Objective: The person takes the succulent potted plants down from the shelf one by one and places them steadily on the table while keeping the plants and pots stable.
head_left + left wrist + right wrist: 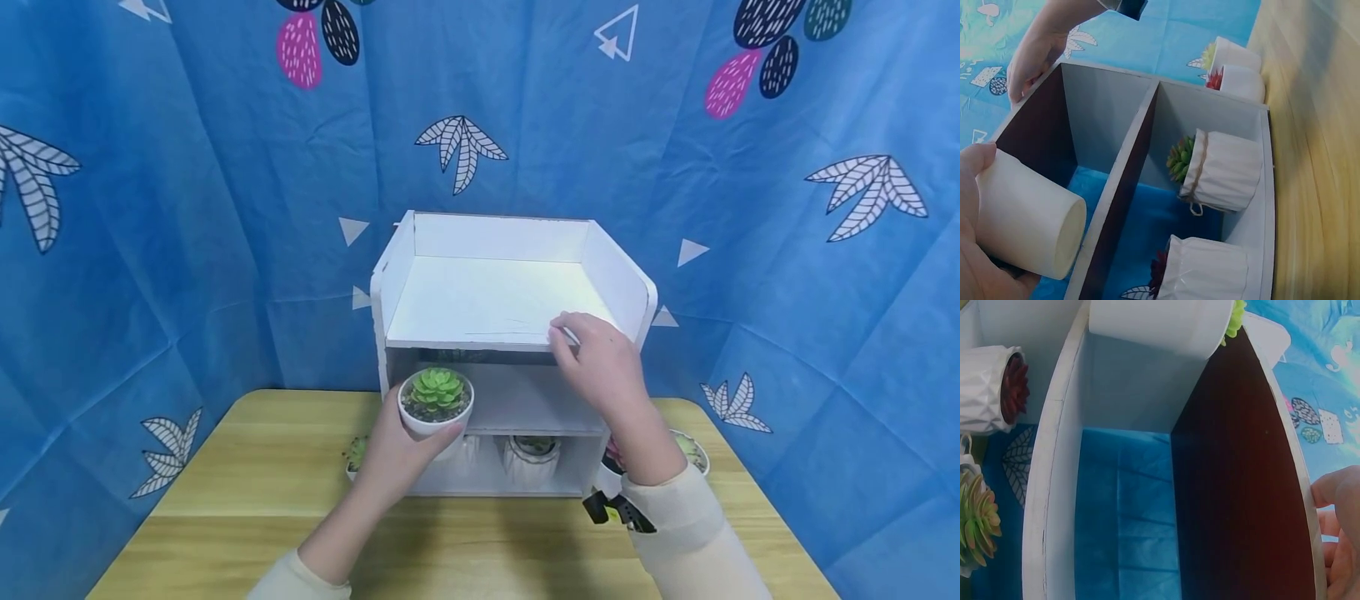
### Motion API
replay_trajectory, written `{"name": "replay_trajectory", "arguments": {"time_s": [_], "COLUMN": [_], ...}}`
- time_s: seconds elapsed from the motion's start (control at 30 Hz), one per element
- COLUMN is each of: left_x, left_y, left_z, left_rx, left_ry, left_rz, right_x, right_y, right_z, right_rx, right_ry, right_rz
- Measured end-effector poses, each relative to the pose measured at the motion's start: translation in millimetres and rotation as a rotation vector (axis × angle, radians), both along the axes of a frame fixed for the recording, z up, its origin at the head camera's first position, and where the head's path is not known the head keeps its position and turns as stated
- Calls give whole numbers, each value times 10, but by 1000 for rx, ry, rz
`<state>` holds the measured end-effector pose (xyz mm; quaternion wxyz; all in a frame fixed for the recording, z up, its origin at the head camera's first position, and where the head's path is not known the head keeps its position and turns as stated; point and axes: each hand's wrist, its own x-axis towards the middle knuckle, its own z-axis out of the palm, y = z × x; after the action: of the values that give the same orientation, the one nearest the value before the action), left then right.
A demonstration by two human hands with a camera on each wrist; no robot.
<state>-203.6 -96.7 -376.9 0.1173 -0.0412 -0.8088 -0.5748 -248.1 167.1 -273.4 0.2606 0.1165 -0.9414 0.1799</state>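
My left hand (397, 454) grips a smooth white pot holding a green succulent (437, 390), upright before the left part of the shelf's middle level. In the left wrist view the bare side and base of this pot (1029, 212) show. A white wooden shelf unit (495, 300) stands in the middle. At the front edge of its top board, toward the right, my right hand (603, 367) holds on with thumb and curled fingers. The right wrist view shows those fingers (1332, 486) at the board's edge.
The lower compartment holds a twine-tied white pot (1225, 172) with a green succulent and a white pot (1207, 269) with a red one. More potted plants stand right (692, 450) and left (356, 452) of the shelf on the wooden table (187, 492). A blue patterned cloth (465, 100) hangs behind.
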Motion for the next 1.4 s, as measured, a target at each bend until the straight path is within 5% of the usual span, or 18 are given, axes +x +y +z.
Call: {"name": "replay_trajectory", "arguments": {"time_s": [0.73,1.4], "left_x": [273,401], "left_y": [-231,-692], "left_z": [78,146], "left_rx": [7,-49], "left_ry": [-36,-64], "left_rz": [17,87], "right_x": [12,10], "right_y": [-7,-8], "right_z": [17,12], "right_rx": [5,7], "right_ry": [-3,-4], "right_rz": [2,-6]}}
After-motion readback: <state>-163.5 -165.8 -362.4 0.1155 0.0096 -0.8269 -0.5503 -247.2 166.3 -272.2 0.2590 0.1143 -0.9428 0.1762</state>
